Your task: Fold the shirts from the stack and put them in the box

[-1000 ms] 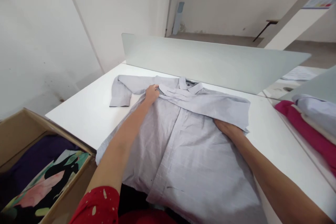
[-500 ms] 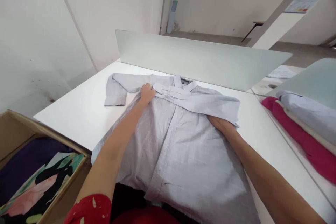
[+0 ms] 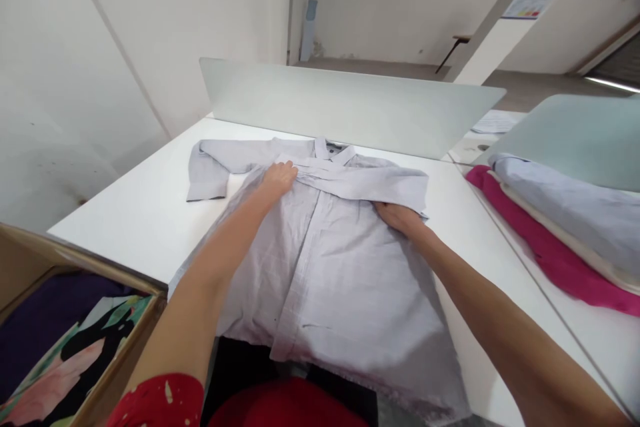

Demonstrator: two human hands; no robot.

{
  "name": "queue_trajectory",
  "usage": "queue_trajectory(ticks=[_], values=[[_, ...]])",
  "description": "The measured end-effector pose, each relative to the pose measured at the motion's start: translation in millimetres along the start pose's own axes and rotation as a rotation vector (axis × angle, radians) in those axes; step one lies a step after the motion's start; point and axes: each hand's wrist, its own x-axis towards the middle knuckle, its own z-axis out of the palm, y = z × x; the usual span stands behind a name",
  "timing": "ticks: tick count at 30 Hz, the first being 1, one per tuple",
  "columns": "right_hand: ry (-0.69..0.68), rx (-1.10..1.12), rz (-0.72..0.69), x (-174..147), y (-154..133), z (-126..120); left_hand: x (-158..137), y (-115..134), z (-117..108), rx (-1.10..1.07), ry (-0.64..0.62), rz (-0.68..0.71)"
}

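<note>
A light grey long-sleeved shirt [image 3: 350, 267] lies front up on the white table, its collar at the far side and its hem hanging over the near edge. One sleeve [image 3: 385, 185] is folded across the chest toward the left. At the cuff end of that sleeve my left hand [image 3: 281, 177] is closed on the cloth. My right hand [image 3: 400, 217] rests on the shirt front at the sleeve's lower edge, fingers stretched out and their tips tucked beneath it. The other sleeve [image 3: 207, 170] lies out to the left, bent downward.
A cardboard box [image 3: 143, 320] with dark and patterned clothes stands at the lower left. Folded garments [image 3: 555, 240], pink, cream and pale blue, are stacked on the right. A low frosted divider [image 3: 340, 107] runs along the back of the white table [image 3: 135, 213].
My right hand has slid partly out from beneath the folded sleeve, which lies flatter across the chest. My left hand stays at the cuff. The view has shifted slightly to the right.
</note>
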Motion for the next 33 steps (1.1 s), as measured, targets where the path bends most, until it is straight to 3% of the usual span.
queue_trajectory(ticks=[4,7,12,14,19,22,25,28,31,33], values=[[-0.045,-0.101,0.083,-19,-4,-8,3,3,3,0.018,-0.003,0.01],[-0.066,-0.193,-0.011,-46,-6,-19,1,5,1,0.02,0.015,0.02],[0.2,-0.182,-0.191,-80,-6,-37,-4,4,-11,0.037,0.067,0.055],[0.242,-0.186,-0.242,-78,0,-36,-5,2,-16,0.058,0.072,0.046],[0.058,-0.106,-0.185,-62,24,-18,-15,-1,-18,0.066,0.099,-0.044],[0.112,-0.065,-0.184,-56,30,-9,-26,5,-8,0.016,0.141,-0.007],[0.181,-0.052,-0.201,-50,26,-3,-33,14,7,-0.092,0.071,0.003],[0.125,-0.035,-0.189,-44,22,5,-34,17,13,-0.164,-0.007,-0.038],[0.1,-0.006,-0.165,-41,24,14,-32,3,4,-0.243,0.017,-0.053],[0.123,0.003,-0.172,-41,28,19,-35,-20,-9,-0.288,0.102,-0.142]])
